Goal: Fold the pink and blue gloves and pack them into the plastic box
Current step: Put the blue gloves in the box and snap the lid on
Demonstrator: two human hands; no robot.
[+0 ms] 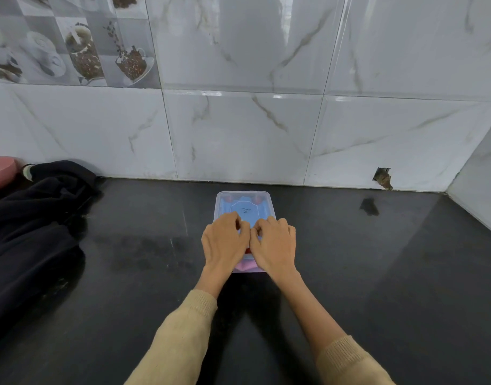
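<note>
A clear plastic box [221, 202] stands on the black counter near the wall with its lid [245, 211] on. Through the lid I see a blue glove [233, 209], and a pink glove [248, 266] shows through the near end. My left hand [225, 240] and my right hand [275, 243] lie side by side on the near half of the lid. Their fingers are curled, with the knuckles up and the fingertips pressed down on the lid. A small red part [247, 250] of the box shows between my hands.
A heap of black cloth [36, 223] covers the counter at the left, with a pink round object [1, 170] behind it. The tiled wall [238, 134] rises right behind the box. A broken hole [382, 177] is in the wall at the right.
</note>
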